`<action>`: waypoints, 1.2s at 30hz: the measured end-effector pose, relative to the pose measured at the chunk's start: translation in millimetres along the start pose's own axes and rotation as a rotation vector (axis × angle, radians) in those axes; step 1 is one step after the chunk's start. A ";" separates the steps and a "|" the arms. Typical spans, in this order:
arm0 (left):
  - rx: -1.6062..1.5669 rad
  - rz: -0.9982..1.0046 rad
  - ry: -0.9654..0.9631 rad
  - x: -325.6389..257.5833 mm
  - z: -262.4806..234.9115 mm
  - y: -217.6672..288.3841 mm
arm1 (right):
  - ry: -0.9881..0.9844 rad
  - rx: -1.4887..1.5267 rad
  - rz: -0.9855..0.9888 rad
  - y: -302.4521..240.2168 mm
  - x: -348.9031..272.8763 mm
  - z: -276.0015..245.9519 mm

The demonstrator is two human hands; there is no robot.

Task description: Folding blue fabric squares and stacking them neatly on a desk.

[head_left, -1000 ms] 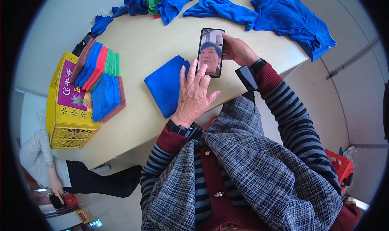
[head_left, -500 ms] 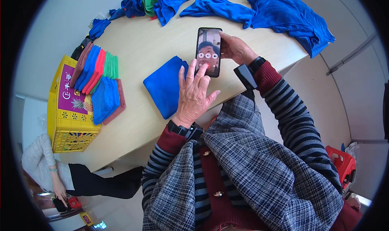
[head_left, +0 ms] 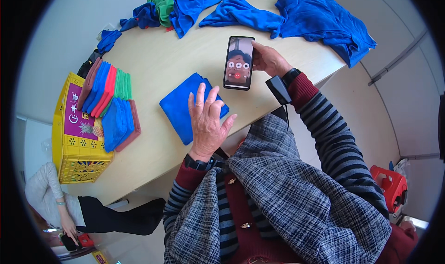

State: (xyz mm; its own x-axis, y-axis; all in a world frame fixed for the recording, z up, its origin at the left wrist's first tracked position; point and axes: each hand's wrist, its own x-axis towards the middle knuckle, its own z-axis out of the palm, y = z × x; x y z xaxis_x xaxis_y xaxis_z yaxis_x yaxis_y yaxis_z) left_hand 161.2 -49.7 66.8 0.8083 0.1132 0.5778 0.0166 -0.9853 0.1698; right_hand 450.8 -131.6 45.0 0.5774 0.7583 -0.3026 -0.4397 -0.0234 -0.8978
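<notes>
A black smartphone (head_left: 238,62) is held upright over the table by my right hand (head_left: 271,60), thumb at its edge and fingers behind it. Its lit screen carries a video call with a person and several round buttons. Left of the phone, my left hand (head_left: 206,122) hovers with fingers spread and nothing in it. Beneath that hand lies a folded blue cloth (head_left: 178,109), partly covered by it.
Loose blue cloths (head_left: 320,25) and a green cloth (head_left: 164,7) line the far edge of the table (head_left: 143,65). Folded coloured cloths (head_left: 111,90) are stacked by a yellow crate (head_left: 85,164) at left. Beyond the crate is another person (head_left: 48,194). A red case (head_left: 390,187) stands at right.
My left hand has drawn back from the phone's screen, down and to the left, its fingers spreading. The phone stays in my right hand, and the view has shifted slightly.
</notes>
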 end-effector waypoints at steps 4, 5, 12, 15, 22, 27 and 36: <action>0.023 -0.036 0.019 -14.7 -5.5 -3.9 | 0.039 0.013 -0.015 -4.0 1.7 -21.6; 0.037 -0.043 0.025 -18.1 -6.6 -5.1 | 0.057 0.018 -0.016 -7.3 1.9 -28.5; 0.045 -0.227 0.026 -61.6 -17.6 -24.3 | 0.143 0.050 -0.085 -17.2 21.6 -85.5; 0.075 -0.275 0.036 -73.2 -23.0 -29.3 | 0.171 0.047 -0.089 -26.5 32.0 -110.9; 0.102 -0.352 0.030 -86.1 -25.4 -36.5 | 0.333 0.062 -0.135 -54.2 46.9 -182.0; 0.107 -0.311 0.055 -75.5 -26.1 -34.0 | 0.388 -0.023 -0.157 -66.3 40.9 -176.9; -0.652 -0.516 -0.009 33.7 -7.3 -37.0 | -0.074 -0.055 -0.074 -30.1 -34.8 -4.9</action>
State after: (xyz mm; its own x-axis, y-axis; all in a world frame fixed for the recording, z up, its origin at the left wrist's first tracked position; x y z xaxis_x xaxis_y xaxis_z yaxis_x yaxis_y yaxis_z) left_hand 183.5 -8.5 85.8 0.7973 0.5266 0.2949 0.0440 -0.5380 0.8418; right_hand 447.3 -160.5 81.0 0.5536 0.8053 -0.2121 -0.3583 0.0004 -0.9336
